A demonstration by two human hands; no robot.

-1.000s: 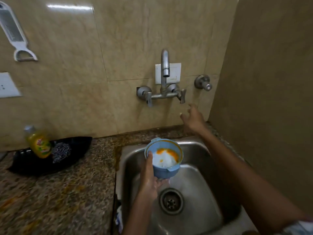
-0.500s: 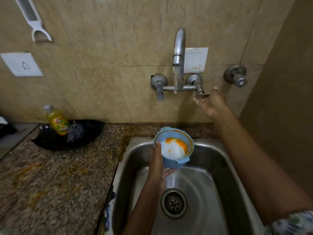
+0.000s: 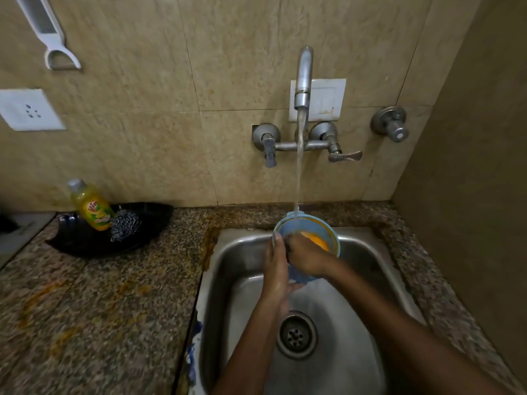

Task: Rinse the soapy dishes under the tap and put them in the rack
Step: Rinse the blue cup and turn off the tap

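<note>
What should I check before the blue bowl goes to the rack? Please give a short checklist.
1. Water running from tap: ok.
2. Stream lands in blue bowl: ok, at its far rim.
3. Left hand grips the bowl: ok.
4. Right hand inside, rubbing: ok.
5. Orange residue gone: not ok, still visible inside.
6. Rack in reach: cannot tell, not in view.

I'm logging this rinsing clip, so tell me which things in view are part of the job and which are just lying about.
In use: blue bowl, left hand gripping it, right hand inside it, tap running, sink.

Lying about: soap bottle, steel scrubber, black tray, white grater on the wall, wall socket.
</note>
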